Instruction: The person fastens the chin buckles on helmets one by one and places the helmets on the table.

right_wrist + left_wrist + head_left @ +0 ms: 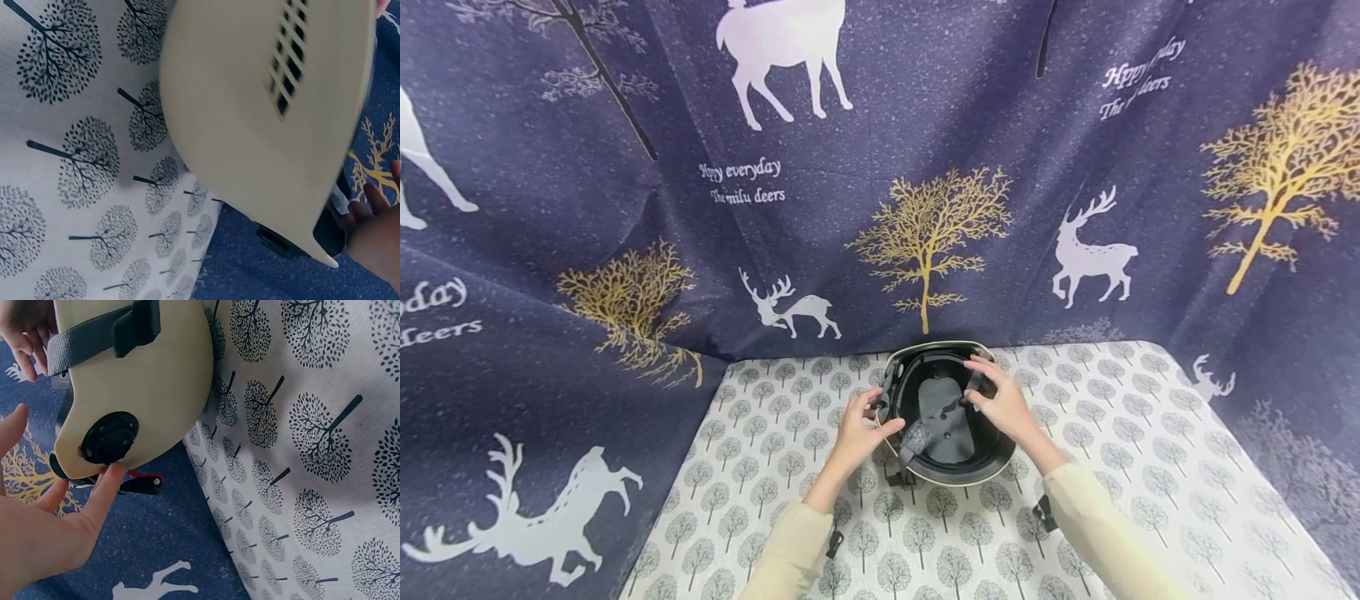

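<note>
A cream helmet [943, 482] lies upside down on the table, its black lining [946, 442] facing up. At its left rim is my left hand [859, 429], thumb over the opening and fingers along the outside. In the left wrist view, one extended finger touches the shell beside a round black vent [110, 437]. Over the right rim, my right hand [1003, 404] pinches a dark strap [975, 382] between thumb and fingers. A grey chin strap [913, 442] hangs over the front left rim. The right wrist view shows a slotted vent [289, 59] on the shell.
The table [1150, 467] wears a white cloth printed with grey trees. A dark blue curtain [865, 133] with deer and trees hangs behind and to the left. Small black clip-like pieces [835, 543] show beside the sleeves.
</note>
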{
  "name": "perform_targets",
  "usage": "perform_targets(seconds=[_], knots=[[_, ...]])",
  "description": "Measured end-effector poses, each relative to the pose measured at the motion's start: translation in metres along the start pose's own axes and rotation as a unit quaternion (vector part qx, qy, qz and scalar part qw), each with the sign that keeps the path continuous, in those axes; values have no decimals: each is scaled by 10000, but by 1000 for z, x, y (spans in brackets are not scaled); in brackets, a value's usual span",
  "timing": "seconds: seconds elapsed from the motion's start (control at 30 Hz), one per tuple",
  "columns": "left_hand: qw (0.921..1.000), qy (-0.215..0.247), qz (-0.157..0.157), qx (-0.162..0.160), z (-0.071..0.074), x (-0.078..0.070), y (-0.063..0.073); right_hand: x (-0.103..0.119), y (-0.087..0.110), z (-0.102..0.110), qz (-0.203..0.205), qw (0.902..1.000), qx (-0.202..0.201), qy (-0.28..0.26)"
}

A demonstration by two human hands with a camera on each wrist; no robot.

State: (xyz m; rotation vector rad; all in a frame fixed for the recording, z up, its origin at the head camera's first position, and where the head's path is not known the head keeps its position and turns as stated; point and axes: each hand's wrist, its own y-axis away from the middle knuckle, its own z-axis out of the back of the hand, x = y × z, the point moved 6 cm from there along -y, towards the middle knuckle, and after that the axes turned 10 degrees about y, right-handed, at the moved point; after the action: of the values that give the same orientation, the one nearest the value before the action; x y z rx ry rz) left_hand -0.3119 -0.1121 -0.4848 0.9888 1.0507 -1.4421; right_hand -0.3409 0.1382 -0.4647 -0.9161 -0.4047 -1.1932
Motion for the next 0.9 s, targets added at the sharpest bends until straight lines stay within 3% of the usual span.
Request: perform_targets(seconds=[0.23,0.53,0.9], knots=[[9980,590,219,-41,1,9,0,2,8,-14,62,9994,245,235],[9976,578,361,-106,9,28,-4,3,16,-33,92,9969,779,-11],[9949,792,570,-270,18,52,-9,9,20,-48,415,9919,1139,371]])
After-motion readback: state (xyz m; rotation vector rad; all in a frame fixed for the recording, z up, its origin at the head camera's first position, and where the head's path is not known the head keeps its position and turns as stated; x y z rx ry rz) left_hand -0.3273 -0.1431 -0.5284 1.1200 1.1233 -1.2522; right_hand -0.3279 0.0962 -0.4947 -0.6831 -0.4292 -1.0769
